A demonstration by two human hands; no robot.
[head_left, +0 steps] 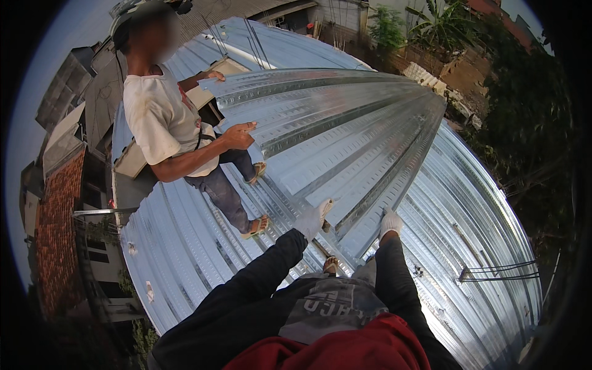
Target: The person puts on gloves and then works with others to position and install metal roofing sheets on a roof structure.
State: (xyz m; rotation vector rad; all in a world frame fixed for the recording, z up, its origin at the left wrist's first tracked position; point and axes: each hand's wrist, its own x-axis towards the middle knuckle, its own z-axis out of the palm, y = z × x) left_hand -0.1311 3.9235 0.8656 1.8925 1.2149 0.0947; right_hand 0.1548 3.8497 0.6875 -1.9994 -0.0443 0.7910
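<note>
A long ribbed metal sheet (336, 132) lies raised above the roofing, reaching from near me toward the far right. My left hand (311, 220), in a pale glove, is closed on its near end. My right hand (390, 224), also gloved, grips the sheet's near right corner, fingers over the edge. At the left stands a co-worker (157, 114) in a light T-shirt, dark trousers and sandals. One of the co-worker's hands (216, 76) rests by the sheet's far left corner; the other hand (239, 134) is held over its near left part.
Ribbed metal roofing (456, 246) spreads under our feet on both sides. Rebar rods (259, 46) stand up beyond the sheet, beside a white pipe (240, 52). Thin rods (499, 271) stick out at the right. A tiled roof (60, 228) and buildings lie below left; trees (530, 123) stand right.
</note>
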